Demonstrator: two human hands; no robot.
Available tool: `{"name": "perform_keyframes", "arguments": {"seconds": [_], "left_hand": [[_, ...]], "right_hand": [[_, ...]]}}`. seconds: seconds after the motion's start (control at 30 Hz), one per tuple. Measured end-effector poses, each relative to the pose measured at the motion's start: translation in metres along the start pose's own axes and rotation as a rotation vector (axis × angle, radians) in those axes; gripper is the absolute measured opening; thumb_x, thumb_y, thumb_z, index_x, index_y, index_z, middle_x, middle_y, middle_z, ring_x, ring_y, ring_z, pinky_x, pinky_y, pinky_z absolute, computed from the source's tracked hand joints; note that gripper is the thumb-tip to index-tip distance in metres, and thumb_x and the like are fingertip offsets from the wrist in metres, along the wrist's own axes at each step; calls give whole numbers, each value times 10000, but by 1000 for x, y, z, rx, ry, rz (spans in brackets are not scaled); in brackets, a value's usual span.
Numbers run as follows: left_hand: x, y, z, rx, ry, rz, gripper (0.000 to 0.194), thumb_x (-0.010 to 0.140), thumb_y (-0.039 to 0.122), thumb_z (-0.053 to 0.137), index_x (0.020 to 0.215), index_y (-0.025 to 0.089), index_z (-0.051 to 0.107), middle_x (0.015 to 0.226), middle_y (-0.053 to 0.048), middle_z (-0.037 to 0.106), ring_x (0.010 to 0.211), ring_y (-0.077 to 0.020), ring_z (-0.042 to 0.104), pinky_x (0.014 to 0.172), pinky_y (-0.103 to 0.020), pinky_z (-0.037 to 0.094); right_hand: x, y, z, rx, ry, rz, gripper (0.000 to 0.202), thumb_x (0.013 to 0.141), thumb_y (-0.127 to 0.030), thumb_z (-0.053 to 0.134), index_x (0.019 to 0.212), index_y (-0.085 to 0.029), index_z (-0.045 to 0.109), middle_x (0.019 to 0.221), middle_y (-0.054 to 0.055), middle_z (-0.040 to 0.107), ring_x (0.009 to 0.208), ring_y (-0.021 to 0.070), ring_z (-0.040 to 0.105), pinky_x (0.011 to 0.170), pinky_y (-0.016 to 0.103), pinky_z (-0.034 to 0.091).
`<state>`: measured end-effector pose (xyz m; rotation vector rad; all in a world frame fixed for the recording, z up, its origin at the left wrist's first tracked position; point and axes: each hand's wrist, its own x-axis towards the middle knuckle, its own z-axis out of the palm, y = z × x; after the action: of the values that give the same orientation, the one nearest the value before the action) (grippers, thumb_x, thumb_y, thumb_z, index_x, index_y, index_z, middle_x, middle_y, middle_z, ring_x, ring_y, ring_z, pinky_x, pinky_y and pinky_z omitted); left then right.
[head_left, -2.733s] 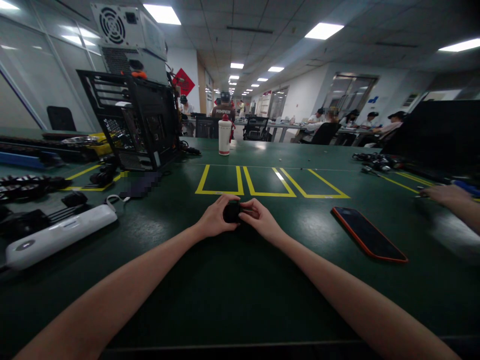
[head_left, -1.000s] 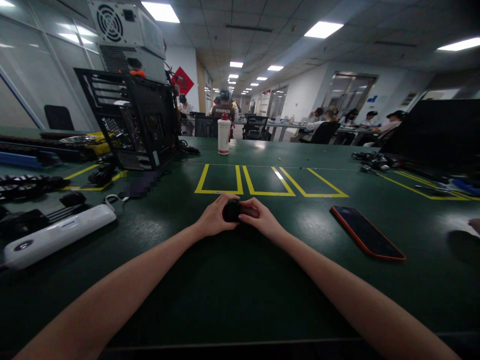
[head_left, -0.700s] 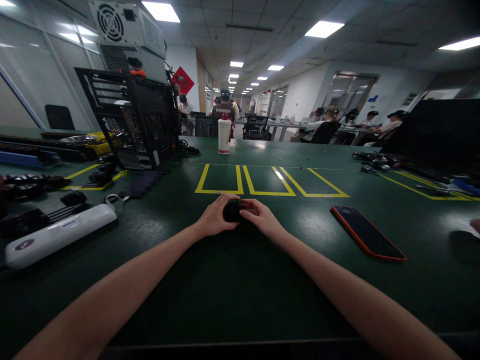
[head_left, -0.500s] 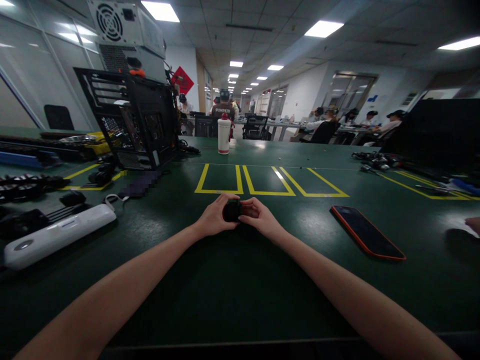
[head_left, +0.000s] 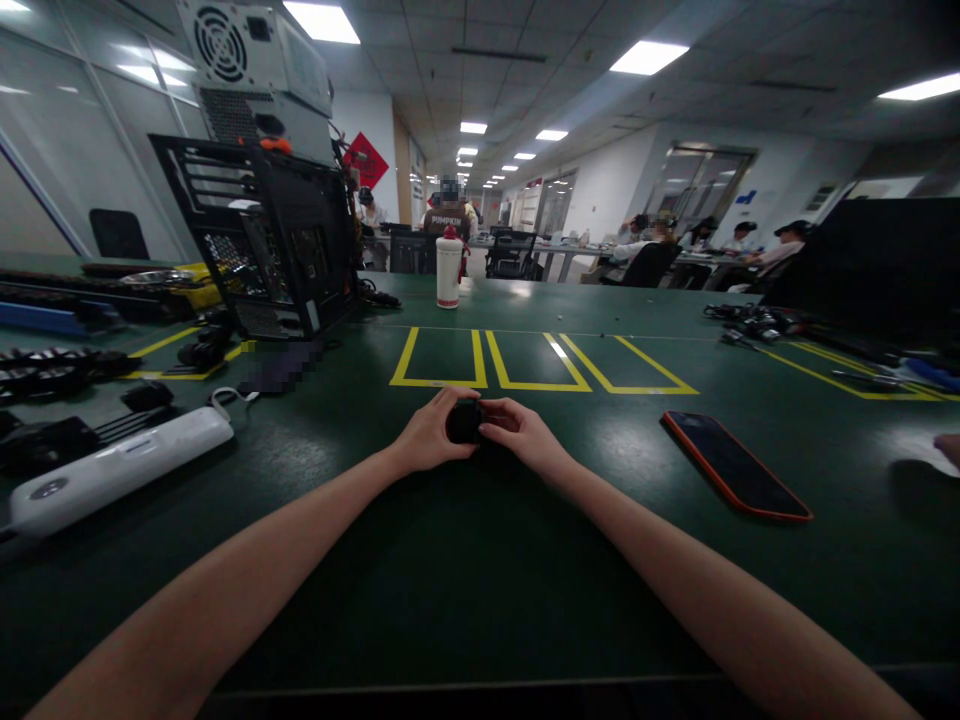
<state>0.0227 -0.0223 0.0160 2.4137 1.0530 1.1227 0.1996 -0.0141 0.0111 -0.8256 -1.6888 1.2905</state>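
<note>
A small dark, blocky object is held between my two hands over the green table; its kind is too dark to make out. My left hand curls round its left side, with the index finger over the top and the thumb below. From the right, my right hand pinches at its right edge with thumb and fingers. Just beyond my hands lie three yellow tape outlines on the tabletop.
An orange-edged phone lies to the right. On the left are a white power strip, dark parts and an open black computer case. A white cup stands farther back. Another person's hand shows at the right edge.
My right thumb and fingers have shifted slightly at the dark object's right edge. My left hand keeps its hold, and the object stays in nearly the same place.
</note>
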Motion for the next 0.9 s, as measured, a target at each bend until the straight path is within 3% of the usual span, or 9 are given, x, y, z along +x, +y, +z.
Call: {"name": "perform_keyframes", "arguments": {"seconds": [0.13,0.3,0.53,0.7,0.9], "left_hand": [[0,0,0,11,0,8,596,579,182,659,1107,235,387,1088,-24,465,1001,-195,476,854,-341,403],[0,0,0,9,-7,4,593,583,201,665,1106,232,388,1099,-25,463,994,-195,481,841,-336,412],[0,0,-1,6,-1,-6,584,583,201,661,1100,236,391,1093,-21,467,989,-197,488,828,-336,422],[0,1,-1,2,2,-12,590,575,181,658,1099,236,394,1095,-23,465,995,-202,485,838,-346,416],[1,1,-1,-3,-7,-20,596,570,183,666,1098,238,397,1089,-27,469,988,-209,488,837,-358,413]], "right_hand": [[-2,3,2,39,-8,-63,336,613,-143,649,901,-200,485,965,12,557,934,151,565,877,348,426],[-2,0,3,8,26,-53,177,697,-216,578,860,-192,513,877,10,573,861,144,583,810,339,461],[1,-1,0,-15,31,29,317,659,-189,607,959,-170,505,1007,64,573,952,174,564,878,382,423],[-3,-2,2,5,5,-59,348,600,-140,653,901,-191,484,980,23,552,954,157,557,892,359,417],[-2,-1,1,7,24,-35,218,689,-233,591,884,-192,503,919,24,568,896,145,570,844,349,445]]}}
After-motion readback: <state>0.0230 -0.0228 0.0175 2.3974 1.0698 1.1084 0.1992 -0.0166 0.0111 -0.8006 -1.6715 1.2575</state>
